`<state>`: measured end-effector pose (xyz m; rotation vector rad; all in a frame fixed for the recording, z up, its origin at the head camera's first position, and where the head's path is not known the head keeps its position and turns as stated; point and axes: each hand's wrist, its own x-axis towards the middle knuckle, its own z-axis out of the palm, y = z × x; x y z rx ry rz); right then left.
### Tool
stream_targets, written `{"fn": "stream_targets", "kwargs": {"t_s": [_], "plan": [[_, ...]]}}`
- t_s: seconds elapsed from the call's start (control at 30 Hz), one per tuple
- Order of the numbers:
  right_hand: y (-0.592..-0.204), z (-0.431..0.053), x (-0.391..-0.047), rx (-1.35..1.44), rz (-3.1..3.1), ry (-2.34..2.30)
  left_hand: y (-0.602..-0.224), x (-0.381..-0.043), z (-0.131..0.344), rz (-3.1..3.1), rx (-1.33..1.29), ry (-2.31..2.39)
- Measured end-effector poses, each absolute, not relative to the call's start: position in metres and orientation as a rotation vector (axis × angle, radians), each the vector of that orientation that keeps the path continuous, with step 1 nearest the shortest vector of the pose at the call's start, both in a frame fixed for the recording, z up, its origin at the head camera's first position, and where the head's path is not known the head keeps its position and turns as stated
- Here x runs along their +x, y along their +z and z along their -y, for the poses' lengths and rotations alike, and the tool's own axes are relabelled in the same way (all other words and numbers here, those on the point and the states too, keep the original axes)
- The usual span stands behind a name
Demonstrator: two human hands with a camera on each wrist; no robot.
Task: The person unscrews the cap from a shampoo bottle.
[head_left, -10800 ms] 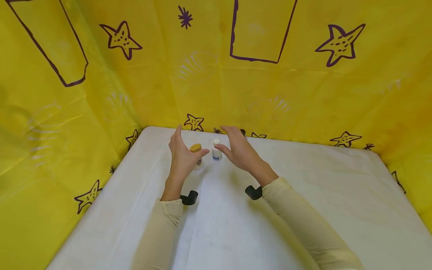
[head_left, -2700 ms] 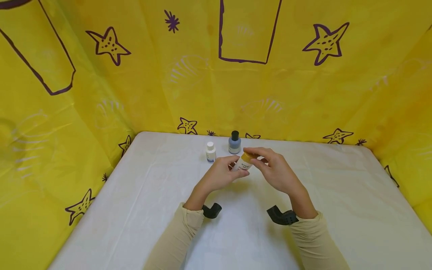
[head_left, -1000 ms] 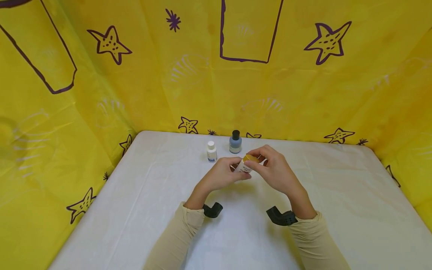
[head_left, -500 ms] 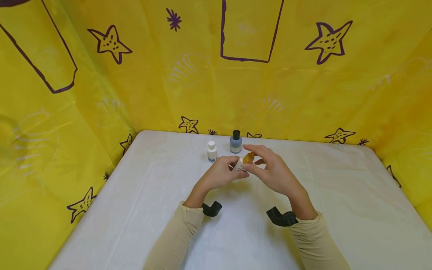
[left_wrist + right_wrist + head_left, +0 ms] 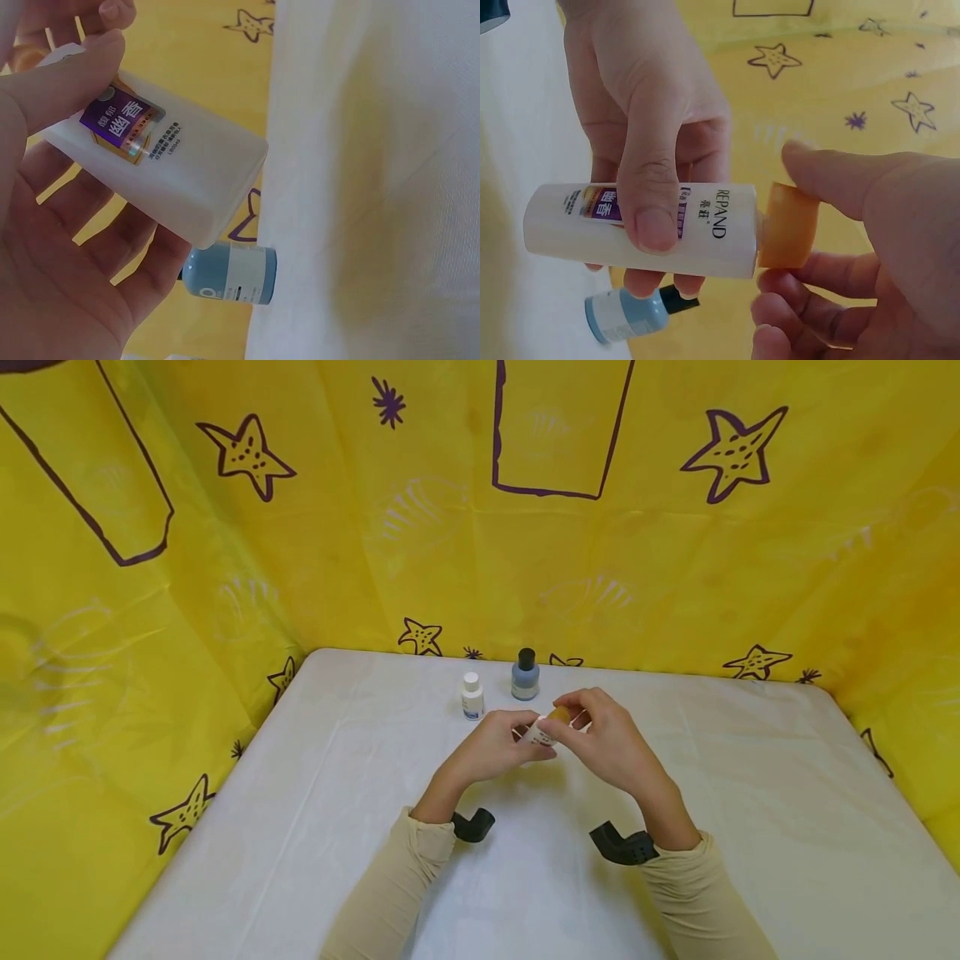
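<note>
My left hand [image 5: 487, 749] holds a white plastic bottle [image 5: 537, 734] above the table, thumb across its printed front in the right wrist view. The bottle lies tilted, its top toward my right hand [image 5: 609, 745]. Thumb and fingers of that right hand pinch the orange cap [image 5: 789, 226]. A narrow strip of neck shows between cap and bottle body in the right wrist view; whether the cap is still threaded on, I cannot tell. Beyond the hands stand a small white bottle [image 5: 472, 697] with a white cap and a blue bottle [image 5: 525, 678] with a black cap.
A white cloth [image 5: 360, 860] covers the table. Yellow sheeting [image 5: 450, 543] with starfish drawings rises behind it and at both sides. Black curved mounts [image 5: 624, 845] are worn on both wrists.
The orange-capped bottle, standing on the table in the oldest frame, is now held up between both hands. Over the last second the right fingers have shifted around the cap, and its tilt has varied.
</note>
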<state>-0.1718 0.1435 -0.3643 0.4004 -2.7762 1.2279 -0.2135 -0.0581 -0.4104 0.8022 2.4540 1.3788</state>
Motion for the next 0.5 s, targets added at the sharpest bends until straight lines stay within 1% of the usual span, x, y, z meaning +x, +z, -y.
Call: {"fn": "stream_targets", "kwargs": {"t_s": [0.3,0.5], "plan": [[-0.3658,-0.1439,-0.1720,0.586,2.698,1.157,-0.4119,-0.2154,0.0597,-2.481,0.822,1.359],[-0.3656,-0.1450,-0.1721,0.657,2.691,1.161,-0.4127,-0.2158,0.0608,-2.469,0.799,1.342]]}}
